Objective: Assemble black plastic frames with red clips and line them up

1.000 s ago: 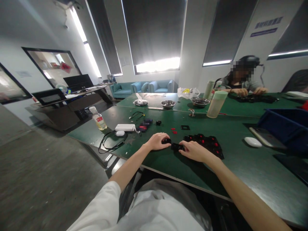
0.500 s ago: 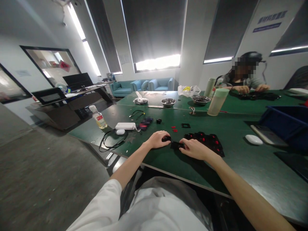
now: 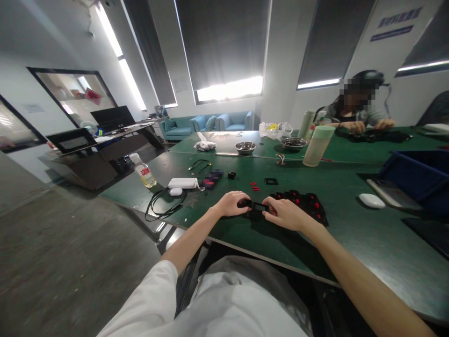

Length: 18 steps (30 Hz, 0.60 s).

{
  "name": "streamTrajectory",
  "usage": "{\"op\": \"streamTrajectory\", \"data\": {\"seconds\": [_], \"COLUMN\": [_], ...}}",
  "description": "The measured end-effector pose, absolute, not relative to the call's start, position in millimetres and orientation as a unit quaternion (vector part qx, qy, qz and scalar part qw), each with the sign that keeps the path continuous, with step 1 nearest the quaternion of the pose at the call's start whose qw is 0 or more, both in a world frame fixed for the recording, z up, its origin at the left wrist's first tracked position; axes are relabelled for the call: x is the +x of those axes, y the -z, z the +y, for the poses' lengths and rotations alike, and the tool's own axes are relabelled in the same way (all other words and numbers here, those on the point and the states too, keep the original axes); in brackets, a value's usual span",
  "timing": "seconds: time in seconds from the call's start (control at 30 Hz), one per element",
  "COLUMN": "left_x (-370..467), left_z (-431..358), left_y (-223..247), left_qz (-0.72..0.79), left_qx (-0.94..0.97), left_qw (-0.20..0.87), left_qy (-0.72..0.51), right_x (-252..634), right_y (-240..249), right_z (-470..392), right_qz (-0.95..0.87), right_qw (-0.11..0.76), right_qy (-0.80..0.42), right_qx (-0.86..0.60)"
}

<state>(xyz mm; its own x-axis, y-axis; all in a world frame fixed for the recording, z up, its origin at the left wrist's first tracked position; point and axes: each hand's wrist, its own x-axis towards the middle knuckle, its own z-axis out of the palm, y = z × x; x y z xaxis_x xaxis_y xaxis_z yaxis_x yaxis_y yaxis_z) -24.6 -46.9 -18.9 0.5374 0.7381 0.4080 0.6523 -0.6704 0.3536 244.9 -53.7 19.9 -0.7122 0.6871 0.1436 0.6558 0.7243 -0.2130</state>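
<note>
Near the front of the green table my left hand (image 3: 231,204) is closed on a small rounded black part (image 3: 244,203). My right hand (image 3: 283,213) pinches the right end of a small black rectangular frame (image 3: 259,206), which has a lighter area in its middle. The frame's left end meets the part in my left hand; whether they are joined, I cannot tell. Behind my right hand lies a group of black parts with red pieces (image 3: 315,205). Small red pieces (image 3: 254,188) and a flat black square frame (image 3: 271,181) sit further back.
To the left are a bottle (image 3: 145,175), a white power bank (image 3: 183,183) and a coiled black cable (image 3: 154,206). Metal bowls (image 3: 245,148) and a tall capped bottle (image 3: 317,147) stand behind. A blue bin (image 3: 417,175) is at right. Another person (image 3: 354,110) works across the table.
The black rectangular piece has been raised and tilted, so its framed face now shows. My hands have come closer together, and the rounded part now meets the frame.
</note>
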Motion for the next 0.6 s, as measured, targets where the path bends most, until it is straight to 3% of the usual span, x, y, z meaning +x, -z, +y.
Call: {"op": "streamTrajectory", "data": {"seconds": [0.6], "left_x": [-19.0], "left_z": [-51.6], "left_y": [15.9], "left_qz": [0.392], "left_qx": [0.882], "left_qw": [0.103], "left_qy": [-0.241], "right_x": [245.6], "right_y": [-14.1], "right_z": [-52.3], "right_qz": [-0.924], "right_qw": [0.156], "right_qy": [-0.077], "right_qx": [-0.341]}}
